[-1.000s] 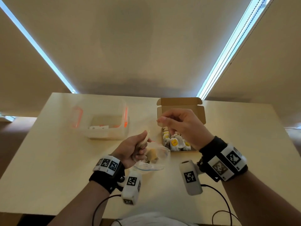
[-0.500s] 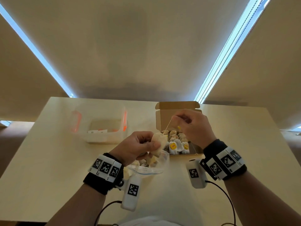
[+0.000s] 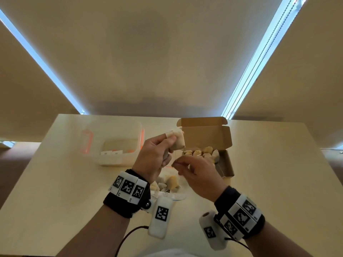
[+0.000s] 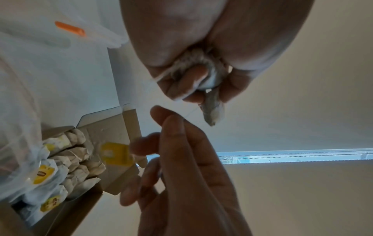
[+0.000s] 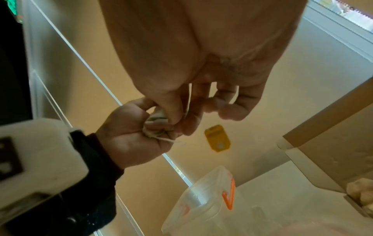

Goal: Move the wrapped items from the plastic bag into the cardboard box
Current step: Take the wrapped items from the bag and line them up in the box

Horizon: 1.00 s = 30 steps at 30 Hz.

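My left hand (image 3: 167,140) grips a beige wrapped tea bag (image 3: 178,139), raised just left of the open cardboard box (image 3: 207,135). Its thin string runs down to my right hand (image 3: 177,164), which pinches it between thumb and forefinger. In the wrist views the bag's yellow tag (image 4: 115,153) (image 5: 217,138) dangles below the right hand (image 5: 178,126). Several wrapped items (image 3: 201,152) lie packed in the box. The clear plastic bag (image 3: 169,184) lies on the table under my hands with several items inside.
A clear plastic container with orange clasps (image 3: 118,145) stands left of the box. The pale table (image 3: 65,182) ends just behind the box, with blinds behind it. Wrist camera cables (image 3: 128,236) hang near the table's front edge.
My left hand has lifted the tea bag from over the plastic bag up beside the box lid. My right hand has dropped from above the box to below the left hand, still pinching the string.
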Tool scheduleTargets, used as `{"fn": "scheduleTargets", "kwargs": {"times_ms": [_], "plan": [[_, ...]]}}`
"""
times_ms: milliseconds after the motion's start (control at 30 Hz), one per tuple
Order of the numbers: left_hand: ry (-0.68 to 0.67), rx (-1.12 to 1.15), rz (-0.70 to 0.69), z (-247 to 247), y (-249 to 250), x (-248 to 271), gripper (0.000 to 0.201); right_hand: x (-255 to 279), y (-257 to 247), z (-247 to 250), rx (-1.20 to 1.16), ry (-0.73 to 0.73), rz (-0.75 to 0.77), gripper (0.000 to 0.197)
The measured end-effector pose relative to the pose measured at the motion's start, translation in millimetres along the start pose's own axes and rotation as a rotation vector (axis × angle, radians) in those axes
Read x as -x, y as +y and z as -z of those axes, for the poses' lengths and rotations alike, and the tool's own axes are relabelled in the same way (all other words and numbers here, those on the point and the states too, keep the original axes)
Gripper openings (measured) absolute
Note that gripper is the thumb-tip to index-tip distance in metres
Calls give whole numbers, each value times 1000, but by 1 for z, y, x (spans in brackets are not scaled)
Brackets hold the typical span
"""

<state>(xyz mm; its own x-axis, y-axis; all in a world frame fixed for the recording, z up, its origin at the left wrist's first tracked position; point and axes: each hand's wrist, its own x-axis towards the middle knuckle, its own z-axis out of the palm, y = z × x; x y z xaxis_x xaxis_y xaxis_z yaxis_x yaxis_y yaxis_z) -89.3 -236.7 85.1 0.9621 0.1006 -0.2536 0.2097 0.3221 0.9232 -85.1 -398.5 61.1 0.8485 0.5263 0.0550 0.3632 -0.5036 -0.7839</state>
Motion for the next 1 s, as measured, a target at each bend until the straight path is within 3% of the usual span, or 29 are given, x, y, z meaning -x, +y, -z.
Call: {"fn": "scheduleTargets", "kwargs": {"times_ms": [200, 367, 567, 733, 833, 1000], "plan": [[138, -116, -81, 1, -6, -3, 7, 11, -5, 13, 77, 6, 55, 15], [197, -154, -129, 1, -9, -4, 23, 16, -16, 32, -48, -39, -11, 18], [220, -261, -208, 0, -14, -1, 8, 12, -20, 44, -160, -26, -102, 12], [204, -388, -241, -1, -17, 1, 9, 5, -21, 51, -136, 84, -99, 3], [181, -439, -228, -1, -18, 2, 10, 2, -20, 55, -72, 122, -107, 6], [196, -427, -222, 3, -18, 2, 8, -2, -12, 60, -94, 47, -154, 20]]}}
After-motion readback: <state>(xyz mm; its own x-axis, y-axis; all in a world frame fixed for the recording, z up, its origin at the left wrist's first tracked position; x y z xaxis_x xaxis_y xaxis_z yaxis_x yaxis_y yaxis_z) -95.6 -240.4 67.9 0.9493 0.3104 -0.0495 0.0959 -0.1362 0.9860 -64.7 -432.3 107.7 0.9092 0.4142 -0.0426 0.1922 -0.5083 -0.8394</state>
